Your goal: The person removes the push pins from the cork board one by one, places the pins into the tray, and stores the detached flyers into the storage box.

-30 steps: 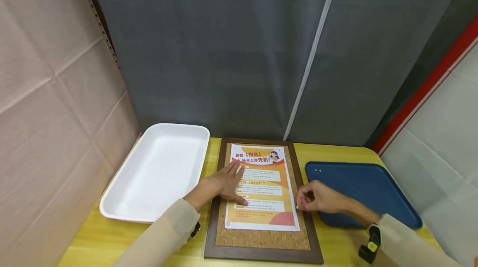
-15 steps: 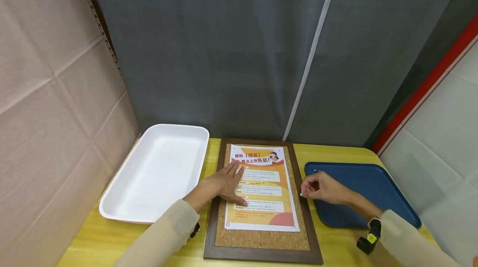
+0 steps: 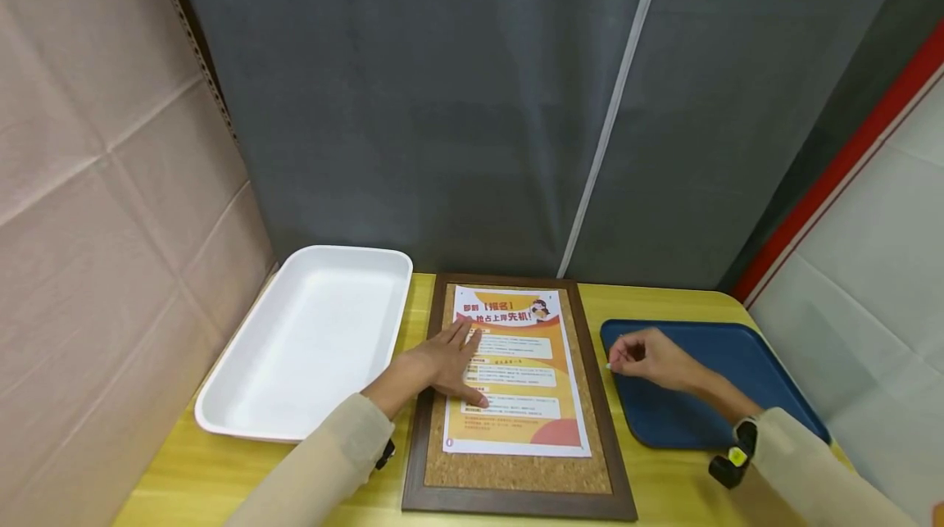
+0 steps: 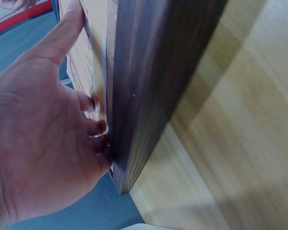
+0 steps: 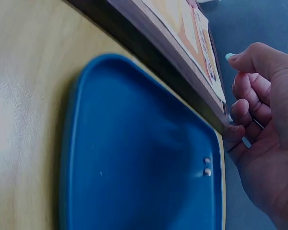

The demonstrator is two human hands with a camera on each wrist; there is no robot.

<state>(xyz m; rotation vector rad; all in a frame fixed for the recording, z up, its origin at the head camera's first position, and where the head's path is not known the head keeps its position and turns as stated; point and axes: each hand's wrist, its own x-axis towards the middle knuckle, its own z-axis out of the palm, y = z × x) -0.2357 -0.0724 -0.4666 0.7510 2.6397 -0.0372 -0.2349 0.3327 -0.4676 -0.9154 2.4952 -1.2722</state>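
Note:
My left hand [image 3: 446,361] lies spread on an orange and white printed sheet [image 3: 509,429], with its fingers pointing toward the sheet's top. The sheet lies on a cork board [image 3: 516,474] with a dark wooden frame [image 4: 144,72]. Over the left part of a blue tray [image 5: 125,143] hovers my right hand [image 3: 652,359], fingers loosely curled. Its thumb stands apart from the index finger, and a pale green spot shows at the thumb tip. Two small pale pins [image 5: 207,171] lie near one end of the tray, below the fingers in the right wrist view.
A large white tray [image 3: 302,347] stands left of the board on the yellow wood-grain table [image 3: 177,474]. A dark grey partition [image 3: 442,142] rises behind the table. Pale walls [image 3: 125,199] close in both sides.
My right hand has moved up and to the right, from the lower right edge of the sheet to over the blue tray's left part. The left hand and sheet have stayed in place.

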